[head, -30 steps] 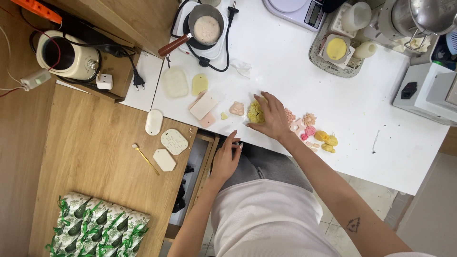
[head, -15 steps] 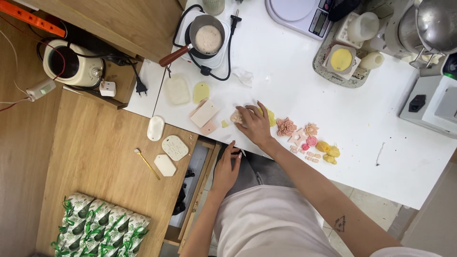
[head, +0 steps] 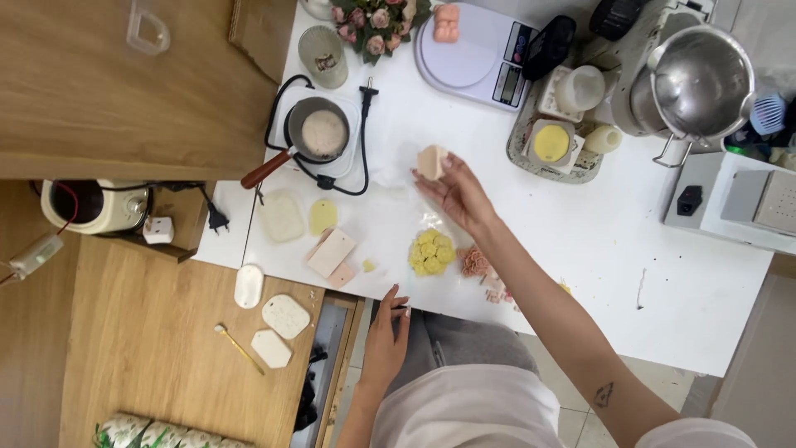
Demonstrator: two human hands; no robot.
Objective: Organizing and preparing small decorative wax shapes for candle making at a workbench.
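My right hand [head: 458,192] is raised over the white table [head: 630,241] and holds a small peach-coloured block [head: 431,161] by its fingertips. Just below that hand a yellow flower-shaped piece [head: 432,252] lies on the table, with pink flower pieces [head: 475,262] to its right. My left hand [head: 385,336] rests at the table's front edge with its fingers together and nothing in it. To the left lie a pink rectangular slab [head: 331,252], a pale yellow oval piece [head: 322,216] and a clear mould [head: 282,217].
A small pot with a wooden handle [head: 322,134] sits on a hot plate at the back. A kitchen scale [head: 485,50], a tray with a yellow cup [head: 550,143] and a steel bowl [head: 701,81] stand behind. White moulded pieces [head: 284,316] lie on the wooden bench at left.
My right hand has lifted from the pieces near the front edge and moved toward the back with the peach block in it. The camera view has shifted closer. My left hand stays at the edge.
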